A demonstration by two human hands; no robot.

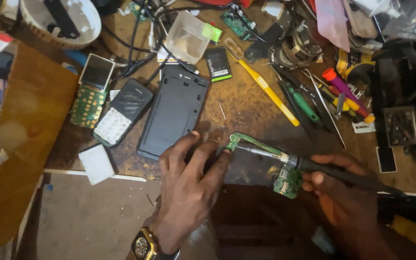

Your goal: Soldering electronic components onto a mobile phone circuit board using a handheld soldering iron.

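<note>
Bare brown wooden surface [246,113] lies open between the black rectangular phone back cover [173,111] and the yellow plastic toothbrush [266,86]; screwdrivers with coloured handles [335,94] crowd the right side.

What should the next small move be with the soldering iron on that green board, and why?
Probably ease the soldering iron tip slightly along the green circuit board toward its left end. The right hand holds the iron low across the board, and the left hand pins that end with its fingertips.
</note>
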